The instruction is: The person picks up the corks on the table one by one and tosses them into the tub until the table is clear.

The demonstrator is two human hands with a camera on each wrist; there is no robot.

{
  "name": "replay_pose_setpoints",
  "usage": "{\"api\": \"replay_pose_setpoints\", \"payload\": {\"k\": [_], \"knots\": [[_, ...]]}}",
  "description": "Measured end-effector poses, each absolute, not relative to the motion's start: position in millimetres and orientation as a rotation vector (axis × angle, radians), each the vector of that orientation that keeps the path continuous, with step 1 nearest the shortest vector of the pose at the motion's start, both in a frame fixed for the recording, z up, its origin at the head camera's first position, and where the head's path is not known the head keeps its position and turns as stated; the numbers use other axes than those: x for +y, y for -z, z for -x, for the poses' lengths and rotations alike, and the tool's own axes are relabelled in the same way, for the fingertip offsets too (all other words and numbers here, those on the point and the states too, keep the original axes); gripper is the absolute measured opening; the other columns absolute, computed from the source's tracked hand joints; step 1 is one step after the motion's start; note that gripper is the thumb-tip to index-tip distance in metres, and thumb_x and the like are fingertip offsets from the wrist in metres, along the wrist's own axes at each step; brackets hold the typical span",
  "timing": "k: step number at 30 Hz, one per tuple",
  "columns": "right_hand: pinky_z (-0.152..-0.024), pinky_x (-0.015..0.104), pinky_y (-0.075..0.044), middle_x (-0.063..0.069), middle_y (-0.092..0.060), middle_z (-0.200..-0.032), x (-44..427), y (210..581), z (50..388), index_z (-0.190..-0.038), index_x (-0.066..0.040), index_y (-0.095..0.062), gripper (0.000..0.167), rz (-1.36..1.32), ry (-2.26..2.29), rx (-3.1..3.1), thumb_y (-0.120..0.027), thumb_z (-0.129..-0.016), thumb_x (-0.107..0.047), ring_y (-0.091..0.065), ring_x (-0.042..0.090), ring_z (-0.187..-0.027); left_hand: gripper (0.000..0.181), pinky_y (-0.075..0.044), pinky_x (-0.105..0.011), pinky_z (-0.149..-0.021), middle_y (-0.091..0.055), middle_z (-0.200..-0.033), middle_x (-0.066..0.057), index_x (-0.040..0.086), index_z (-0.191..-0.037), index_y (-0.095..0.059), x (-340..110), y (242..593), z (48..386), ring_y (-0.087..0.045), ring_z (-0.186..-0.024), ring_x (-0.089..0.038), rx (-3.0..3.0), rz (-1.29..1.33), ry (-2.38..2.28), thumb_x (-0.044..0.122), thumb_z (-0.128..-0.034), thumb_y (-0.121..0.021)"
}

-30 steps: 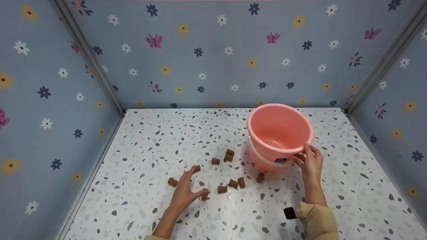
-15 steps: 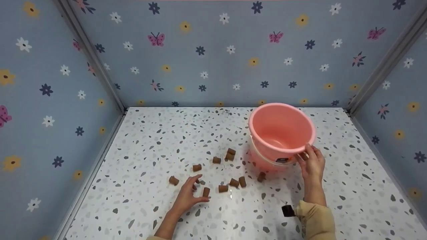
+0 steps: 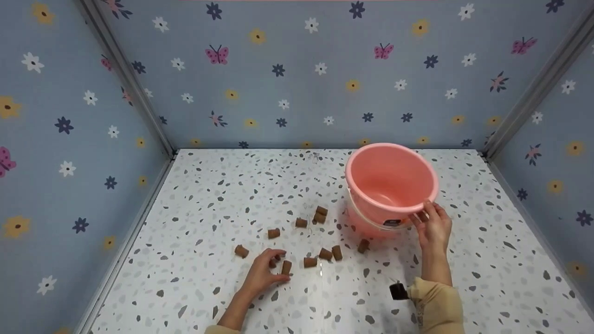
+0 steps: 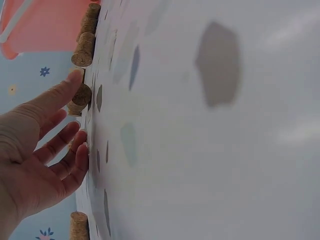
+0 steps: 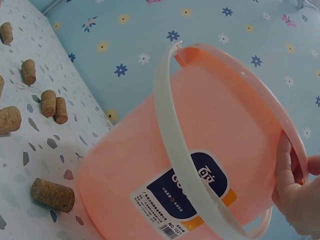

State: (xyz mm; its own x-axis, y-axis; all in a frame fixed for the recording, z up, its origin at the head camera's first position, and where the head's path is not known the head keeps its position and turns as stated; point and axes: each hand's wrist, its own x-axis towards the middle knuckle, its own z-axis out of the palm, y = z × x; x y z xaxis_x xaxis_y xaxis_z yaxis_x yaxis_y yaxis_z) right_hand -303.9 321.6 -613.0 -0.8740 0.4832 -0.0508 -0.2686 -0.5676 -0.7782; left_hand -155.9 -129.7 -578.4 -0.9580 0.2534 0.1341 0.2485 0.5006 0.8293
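Note:
My right hand point(image 3: 434, 228) grips the near right rim of a pink plastic bucket point(image 3: 371, 206). In the right wrist view the fingers curl over the bucket's rim, and a white handle point(image 5: 172, 125) hangs across its labelled side. My left hand point(image 3: 263, 274) is low over the table with thumb and fingers parted around a brown cork point(image 3: 286, 267). The left wrist view has the thumb tip close by that cork point(image 4: 81, 94), with the fingers spread apart from it; contact is unclear. Several more corks lie scattered between the hands, one cork point(image 3: 363, 246) right beside the bucket's base.
The white speckled table point(image 3: 222, 185) is bounded by flower-patterned walls point(image 3: 301, 69) at the back and both sides. A cork point(image 3: 241, 251) and another cork point(image 3: 274, 233) lie left of and beyond the left hand. A small black object point(image 3: 398, 291) is at the right cuff.
My left hand has drawn back from the farther cork toward the nearer one, and its fingers have come closer to the thumb. The right hand keeps its grip on the bucket.

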Motion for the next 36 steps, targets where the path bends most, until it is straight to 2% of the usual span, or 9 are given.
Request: {"api": "replay_pose_setpoints", "payload": {"k": [8, 14, 28, 36], "knots": [[-0.078, 0.043, -0.045, 0.021, -0.05, -0.117, 323, 613, 305, -0.115, -0.003, -0.052, 0.053, 0.399, -2.448, -1.143, -0.074, -0.072, -0.023, -0.053, 0.034, -0.102, 0.047, -0.041, -0.027, -0.066, -0.054, -0.091, -0.005, 0.005, -0.104, -0.059, -129, 578, 157, -0.049, -0.077, -0.02, 2.732, -0.385, -1.453, 0.017, -0.0636, -0.079], [-0.079, 0.044, -0.045, 0.021, -0.05, -0.117, 322, 612, 305, -0.116, -0.001, -0.051, 0.053, 0.377, -2.459, -1.134, -0.074, -0.072, -0.022, -0.052, 0.034, -0.104, 0.041, -0.042, -0.029, -0.068, -0.055, -0.09, -0.005, 0.005, -0.098, -0.062, -128, 578, 158, -0.05, -0.078, -0.02, 2.739, -0.382, -1.449, 0.017, -0.0635, -0.079], [-0.079, 0.043, -0.045, 0.022, -0.05, -0.115, 320, 613, 302, -0.116, -0.001, -0.049, 0.056, 0.397, -2.422, -1.182, -0.074, -0.072, -0.025, -0.053, 0.035, -0.102, 0.039, -0.043, -0.029, -0.065, -0.056, -0.088, -0.006, 0.004, -0.098, -0.062, -128, 576, 158, -0.051, -0.076, -0.021, 2.688, -0.31, -1.485, 0.017, -0.0655, -0.078], [-0.081, 0.042, -0.045, 0.022, -0.048, -0.118, 320, 613, 304, -0.118, -0.001, -0.046, 0.059, 0.391, -2.437, -1.172, -0.074, -0.072, -0.025, -0.052, 0.035, -0.104, 0.035, -0.046, -0.034, -0.067, -0.057, -0.086, -0.008, 0.002, -0.098, -0.062, -126, 567, 162, -0.054, -0.076, -0.024, 2.698, -0.363, -1.542, 0.014, -0.0683, -0.076]]}}
